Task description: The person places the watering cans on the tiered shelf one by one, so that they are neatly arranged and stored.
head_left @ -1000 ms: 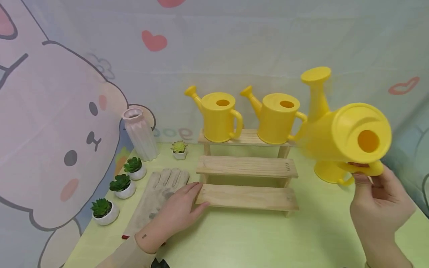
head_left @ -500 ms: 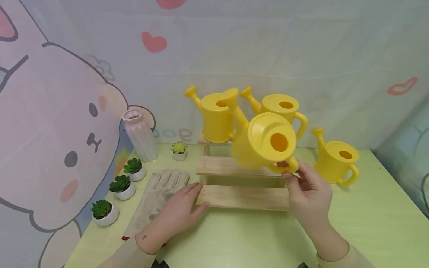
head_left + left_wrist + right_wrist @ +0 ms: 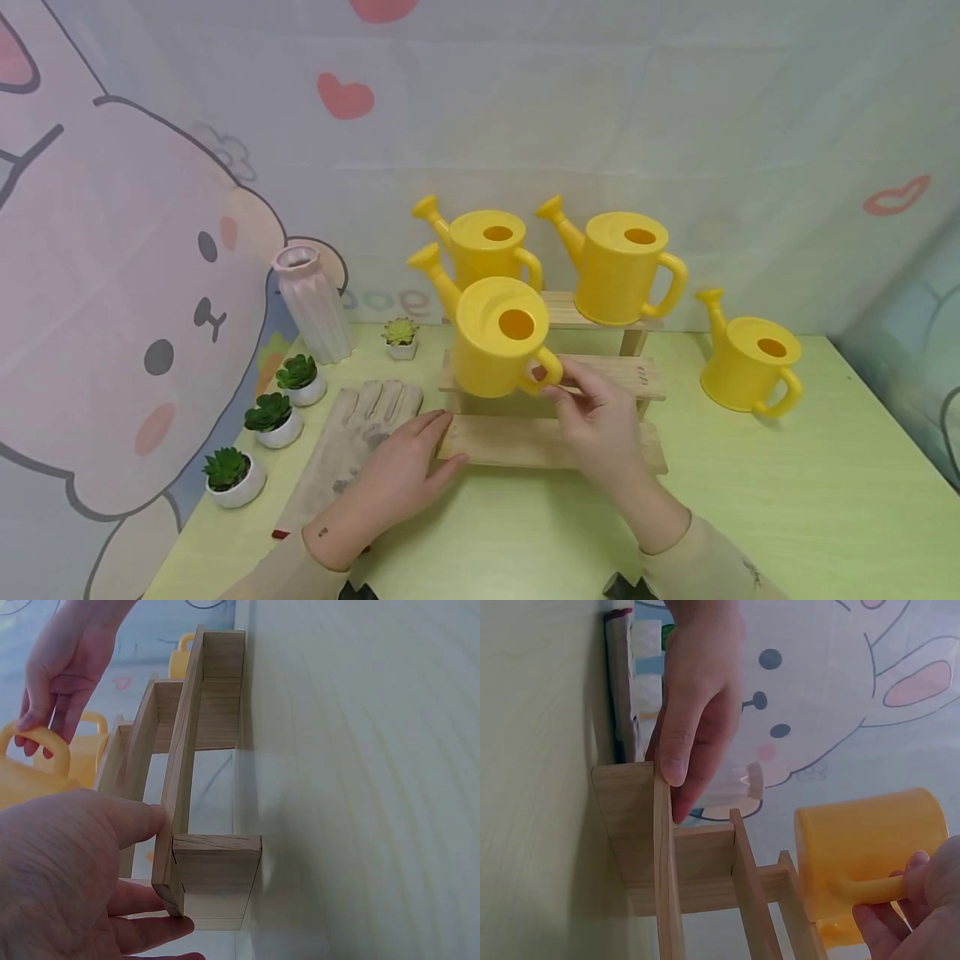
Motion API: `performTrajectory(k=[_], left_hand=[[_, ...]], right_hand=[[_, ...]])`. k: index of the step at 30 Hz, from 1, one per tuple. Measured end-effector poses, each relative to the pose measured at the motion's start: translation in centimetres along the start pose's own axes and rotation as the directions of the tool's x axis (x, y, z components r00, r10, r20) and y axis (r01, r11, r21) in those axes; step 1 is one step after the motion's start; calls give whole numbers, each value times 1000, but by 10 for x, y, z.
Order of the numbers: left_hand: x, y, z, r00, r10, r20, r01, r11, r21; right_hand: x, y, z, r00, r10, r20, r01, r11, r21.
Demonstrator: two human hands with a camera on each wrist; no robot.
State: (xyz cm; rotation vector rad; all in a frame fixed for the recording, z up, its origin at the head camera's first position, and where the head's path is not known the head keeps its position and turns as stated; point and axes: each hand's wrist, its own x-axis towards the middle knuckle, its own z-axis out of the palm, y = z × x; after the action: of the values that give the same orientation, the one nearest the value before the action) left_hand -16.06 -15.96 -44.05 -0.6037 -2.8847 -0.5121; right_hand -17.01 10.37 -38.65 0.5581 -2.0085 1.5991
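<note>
My right hand (image 3: 603, 421) pinches the handle of a yellow watering can (image 3: 487, 358), held over the left part of the middle step with its spout to the left. My left hand (image 3: 397, 468) grips the left end of the lowest step of a three-step wooden stand (image 3: 525, 440); the left wrist view shows its thumb (image 3: 139, 820) on one face of the board and fingers at the other. On the top step stand two more watering cans, the left one (image 3: 491, 250) partly hidden behind the held one and the right one (image 3: 618, 271) in full view.
Another yellow watering can (image 3: 750, 362) stands on the table right of the stand. To the left are a work glove (image 3: 337, 450), a pale pink vase (image 3: 315, 308), a small succulent (image 3: 401, 333) and several potted green ones (image 3: 273, 417). A printed cloth (image 3: 600, 100) hangs behind.
My right hand has carried the watering can leftward from the right side to over the stand's left part, and the can is now more upright. My left hand has stayed on the stand.
</note>
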Motion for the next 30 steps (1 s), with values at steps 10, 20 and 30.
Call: performTrajectory(k=[10,20,30], left_hand=[[1,0,0,1000,6,2,-6,1000,14],[0,0,-1,1000,-7,10,7,1000,8],[0,1,0,1000,-6,14,6,1000,8]], right_hand=[[7,4,10,996,67,67,-63,996,-59],[9,5,12,991,119,69,-109,985,-132],[10,6,11,986,150,66,-141,982,-129]])
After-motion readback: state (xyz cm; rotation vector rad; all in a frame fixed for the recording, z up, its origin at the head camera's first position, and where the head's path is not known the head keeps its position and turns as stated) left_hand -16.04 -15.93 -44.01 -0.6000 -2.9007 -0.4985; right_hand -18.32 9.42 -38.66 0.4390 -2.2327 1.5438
